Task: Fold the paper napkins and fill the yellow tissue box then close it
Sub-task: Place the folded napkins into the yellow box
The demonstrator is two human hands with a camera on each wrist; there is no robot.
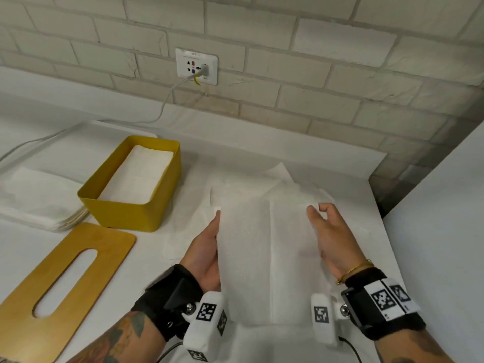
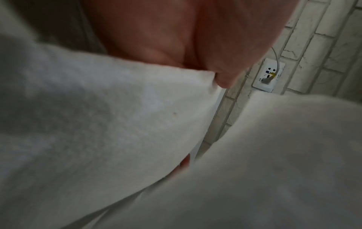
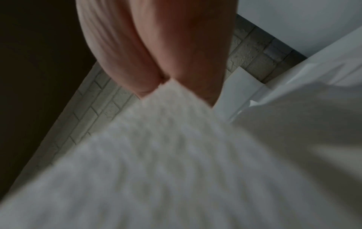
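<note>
Nearest, held up between both hands: white textured paper napkin, centre crease running lengthwise. Left hand gripping its left edge, thumb on top, fingers hidden beneath. Right hand pinching the right edge between thumb and fingers. Lower left, lying flat on white tabletop: tan wooden lid with oval slot. Beyond it, open yellow rectangular tissue box with folded white napkins inside. Left of the box, stack of white unfolded napkins. Farthest: white wall socket with plugged cable, on pale brick wall.
</note>
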